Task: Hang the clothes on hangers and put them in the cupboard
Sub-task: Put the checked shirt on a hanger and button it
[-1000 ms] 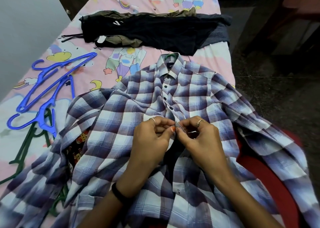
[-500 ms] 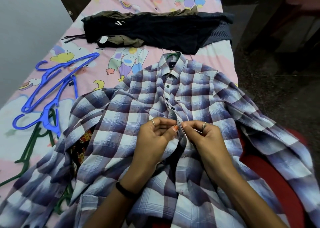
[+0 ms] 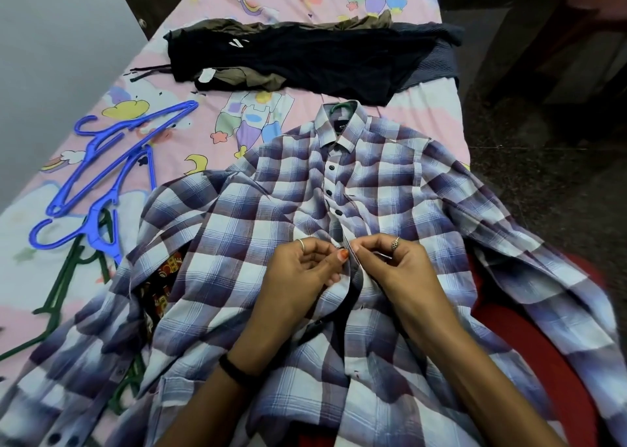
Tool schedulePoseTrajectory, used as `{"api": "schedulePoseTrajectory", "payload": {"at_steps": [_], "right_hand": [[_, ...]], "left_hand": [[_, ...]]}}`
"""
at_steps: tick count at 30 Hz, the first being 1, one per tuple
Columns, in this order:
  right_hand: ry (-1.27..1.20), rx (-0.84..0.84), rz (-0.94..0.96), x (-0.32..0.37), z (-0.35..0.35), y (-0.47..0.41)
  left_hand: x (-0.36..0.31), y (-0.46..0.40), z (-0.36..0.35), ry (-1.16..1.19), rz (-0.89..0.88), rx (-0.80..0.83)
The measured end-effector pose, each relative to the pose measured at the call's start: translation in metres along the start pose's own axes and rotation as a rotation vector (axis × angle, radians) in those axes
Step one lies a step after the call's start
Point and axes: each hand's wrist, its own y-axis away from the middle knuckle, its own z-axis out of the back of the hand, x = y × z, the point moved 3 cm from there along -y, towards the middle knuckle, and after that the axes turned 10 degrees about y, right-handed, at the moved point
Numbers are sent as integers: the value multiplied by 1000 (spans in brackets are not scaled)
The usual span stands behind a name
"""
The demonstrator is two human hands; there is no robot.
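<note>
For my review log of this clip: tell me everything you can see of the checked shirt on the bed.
The checked shirt is a woven-looking plaid in blue, purple and white with small dark buttons. It lies face up on the pink bedsheet, collar away from the camera, sleeves spread sideways. A green hanger hook shows at the collar. The top three buttons look fastened; lower down the placket gapes. The left hand and right hand pinch the placket edges together at mid-chest.
</note>
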Motion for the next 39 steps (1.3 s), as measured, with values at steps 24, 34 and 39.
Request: {"api": "schedulePoseTrajectory", "payload": {"at_steps": [24, 34, 39], "right_hand": [[488, -203, 242, 9, 0, -9], [733, -383, 750, 7, -11, -1], [728, -422, 853, -4, -10, -2]], "left_hand": [[-6, -22, -12, -278, -81, -46], [-5, -17, -23, 227, 114, -136], [0, -18, -25, 267, 132, -177]]}}
